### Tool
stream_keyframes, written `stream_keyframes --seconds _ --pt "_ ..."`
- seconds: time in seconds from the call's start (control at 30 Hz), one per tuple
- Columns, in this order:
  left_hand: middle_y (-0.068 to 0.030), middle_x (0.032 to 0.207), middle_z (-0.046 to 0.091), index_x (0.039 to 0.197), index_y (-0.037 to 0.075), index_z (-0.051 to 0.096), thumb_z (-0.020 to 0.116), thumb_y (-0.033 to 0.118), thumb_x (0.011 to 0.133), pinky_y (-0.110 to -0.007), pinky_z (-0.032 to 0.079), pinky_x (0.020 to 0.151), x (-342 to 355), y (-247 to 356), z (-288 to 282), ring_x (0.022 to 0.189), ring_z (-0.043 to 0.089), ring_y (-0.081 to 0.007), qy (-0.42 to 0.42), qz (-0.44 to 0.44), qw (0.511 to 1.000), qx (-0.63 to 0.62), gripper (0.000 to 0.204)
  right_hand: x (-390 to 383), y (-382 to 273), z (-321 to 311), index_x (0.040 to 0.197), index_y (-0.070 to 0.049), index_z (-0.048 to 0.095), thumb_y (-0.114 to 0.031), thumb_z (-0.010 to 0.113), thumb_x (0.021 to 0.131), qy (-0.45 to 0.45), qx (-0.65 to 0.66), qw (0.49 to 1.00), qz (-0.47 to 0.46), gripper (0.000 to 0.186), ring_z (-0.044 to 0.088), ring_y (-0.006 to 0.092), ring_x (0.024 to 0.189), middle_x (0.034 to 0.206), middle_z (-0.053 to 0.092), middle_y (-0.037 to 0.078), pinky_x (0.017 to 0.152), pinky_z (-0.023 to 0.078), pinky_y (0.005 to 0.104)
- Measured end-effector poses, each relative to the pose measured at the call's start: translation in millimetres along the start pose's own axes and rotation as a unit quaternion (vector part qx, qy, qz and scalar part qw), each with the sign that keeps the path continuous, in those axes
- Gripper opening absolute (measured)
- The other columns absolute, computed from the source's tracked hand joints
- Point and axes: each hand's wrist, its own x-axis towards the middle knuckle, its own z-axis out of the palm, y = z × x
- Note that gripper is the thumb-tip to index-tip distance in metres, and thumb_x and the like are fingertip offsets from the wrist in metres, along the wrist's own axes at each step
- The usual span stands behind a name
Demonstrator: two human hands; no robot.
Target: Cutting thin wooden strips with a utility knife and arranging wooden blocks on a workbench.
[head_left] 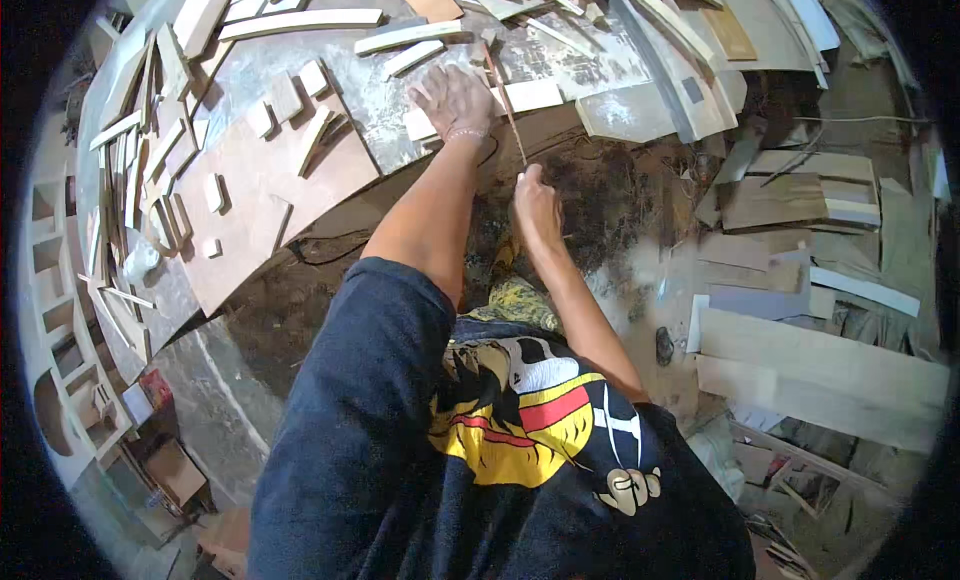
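Note:
My left hand [455,102] lies with its fingers spread over a pale wooden strip [530,97] near the workbench's front edge, pressing down on it. The strip sticks out on both sides of the hand. To the right of it, my right hand [538,208] is closed round the near end of a hand saw. The long, thin, rust-coloured saw [506,108] is seen almost edge-on and crosses the strip just right of my left hand. Its handle is mostly hidden in my fist.
Wooden strips [300,24] and offcuts crowd the back and left of the workbench [600,70]. Small blocks [285,98] lie on a plywood sheet [245,165] to the left. Boards [820,370] are stacked at right. A slotted wooden frame [60,315] stands far left.

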Motion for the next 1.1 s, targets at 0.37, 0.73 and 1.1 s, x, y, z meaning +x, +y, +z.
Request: stream_keyframes --seconds 0.37,0.73,1.1 --pt "-0.0153 0.103 0.047 0.096 0.004 0.055 0.039 0.036 0.082 -0.051 0.017 0.092 -4 -1 4 0.104 0.04 -0.0285 0.112 0.047 0.993 0.005 0.038 1 -10 -15 0.101 0.0 0.035 -0.017 0.034 0.087 0.019 0.077 0.997 -0.014 0.022 0.053 0.0451 0.068 0.069 0.054 0.03 0.055 0.04 0.0511" --pt "-0.0119 0.092 0.046 0.089 0.006 0.052 0.054 0.032 0.071 -0.044 0.026 0.081 -11 -27 2 0.091 0.041 -0.0272 0.117 0.274 0.949 -0.101 0.032 -7 -3 -12 0.092 0.007 0.041 -0.018 0.033 0.088 0.015 0.064 0.998 0.001 0.026 0.054 0.0428 0.07 0.071 0.054 0.03 0.057 0.042 0.0486" --pt "-0.0087 0.095 0.045 0.099 0.012 0.049 0.068 0.019 0.058 -0.043 0.028 0.073 -10 -40 -3 0.093 0.042 -0.0271 0.051 0.34 0.937 -0.055 0.046 -2 -3 -20 0.094 0.007 0.042 -0.02 0.033 0.088 -0.004 0.074 0.997 0.009 0.029 0.054 0.0429 0.074 0.074 0.055 0.029 0.061 0.042 0.0484"
